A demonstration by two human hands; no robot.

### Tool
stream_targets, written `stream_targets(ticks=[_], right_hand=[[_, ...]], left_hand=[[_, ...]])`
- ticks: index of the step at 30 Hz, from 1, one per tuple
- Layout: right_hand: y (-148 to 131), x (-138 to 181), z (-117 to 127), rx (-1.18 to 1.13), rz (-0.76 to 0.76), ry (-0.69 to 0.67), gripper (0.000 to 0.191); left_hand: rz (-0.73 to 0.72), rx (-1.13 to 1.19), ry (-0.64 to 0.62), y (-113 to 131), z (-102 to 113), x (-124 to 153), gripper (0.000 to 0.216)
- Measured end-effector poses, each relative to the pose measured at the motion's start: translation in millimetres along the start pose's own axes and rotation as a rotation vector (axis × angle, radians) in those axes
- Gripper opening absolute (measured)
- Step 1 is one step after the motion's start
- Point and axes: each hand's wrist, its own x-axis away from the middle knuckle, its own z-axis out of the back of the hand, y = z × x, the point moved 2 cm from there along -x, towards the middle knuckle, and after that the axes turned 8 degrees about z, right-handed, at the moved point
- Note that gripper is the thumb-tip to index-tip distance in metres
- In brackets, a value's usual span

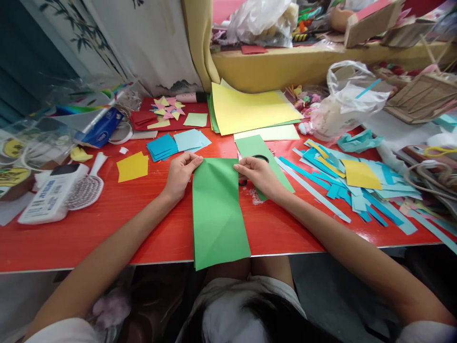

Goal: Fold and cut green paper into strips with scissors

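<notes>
Between both hands hangs a sheet of green paper (219, 214), its lower end reaching past the table's front edge. My left hand (182, 174) pinches its top left corner. At the top right corner, my right hand (259, 172) grips it between thumb and fingers. A second edge along the left side suggests two layers. Behind my right hand lies a pair of scissors (262, 157) with black handles, mostly hidden by the hand. Under them rests another green paper piece (280, 174) on the red table.
Blue squares (162, 145) and a yellow square (133, 166) lie to the left, near a white hairbrush (85, 190) and a white bottle (53, 193). Blue strips (357, 190) are scattered at right. Yellow sheets (253, 109) and a plastic bag (352, 95) stand at the back.
</notes>
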Motion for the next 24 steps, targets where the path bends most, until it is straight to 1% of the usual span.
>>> stream_targets(ticks=[4, 6, 9, 11, 13, 15, 16, 18, 20, 22, 24], right_hand=[[-4, 0, -3, -0.157, -0.056, 0.041, 0.025], [-5, 0, -6, -0.291, -0.076, 0.063, 0.025], [-4, 1, -11, -0.493, -0.101, 0.058, 0.029], [-6, 1, -13, -0.571, -0.121, 0.063, 0.030], [-8, 2, -13, -0.597, -0.152, 0.094, 0.031], [-10, 2, -12, -0.594, -0.190, 0.115, 0.031], [-11, 2, -12, -0.583, -0.204, 0.107, 0.031], [-12, 3, -11, -0.519, -0.218, 0.062, 0.029], [-12, 3, -11, -0.392, -0.229, 0.026, 0.025], [-11, 4, -11, -0.249, -0.235, 0.012, 0.022], [-10, 4, -12, -0.147, -0.226, 0.001, 0.020]], left_hand=[[-0.002, 0.021, -0.027, 5, -1, 0, 0.018], [0.072, 0.062, -0.054, 8, -1, 0, 0.018], [0.248, 0.112, -0.106, 10, -1, 1, 0.020], [0.334, 0.132, -0.118, 11, 0, 0, 0.021], [0.380, 0.163, -0.115, 14, 1, 0, 0.021], [0.396, 0.156, -0.121, 17, 4, -2, 0.020], [0.406, 0.113, -0.150, 18, 6, -3, 0.021], [0.430, -0.055, -0.252, 21, 9, -4, 0.023], [0.416, -0.258, -0.327, 23, 12, -5, 0.025], [0.330, -0.411, -0.340, 27, 11, -7, 0.024], [0.198, -0.539, -0.350, 31, 3, -9, 0.022]])
